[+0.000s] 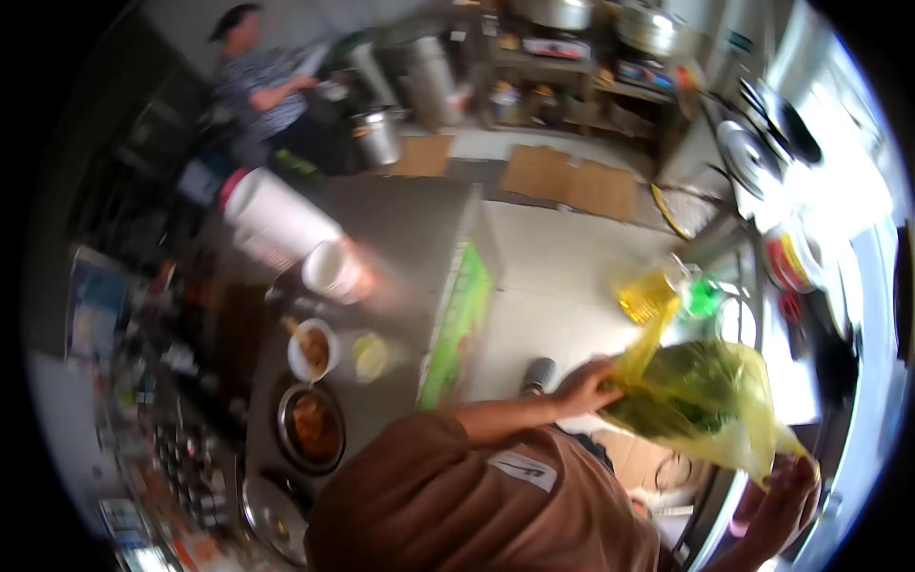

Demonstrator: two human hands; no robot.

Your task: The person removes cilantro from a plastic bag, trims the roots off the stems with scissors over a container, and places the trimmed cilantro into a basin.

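Observation:
A yellow see-through plastic bag (734, 400) with dark green leafy contents hangs between my two hands. My left hand (583, 386) is closed on the bag's gathered upper left part. At the lower right, my right hand (786, 500) pinches the other corner of the bag. Beyond the bag stand a container of yellow liquid (648, 296) and a bottle of green liquid (703, 298).
On the metal table (410, 219) are stacked white cups (281, 214), a white bowl of food (313, 351) and a round metal dish (313, 429). Another person (262, 91) stands at the back left. Pots (648, 27) sit on the back shelf. Cardboard (567, 181) lies on the floor.

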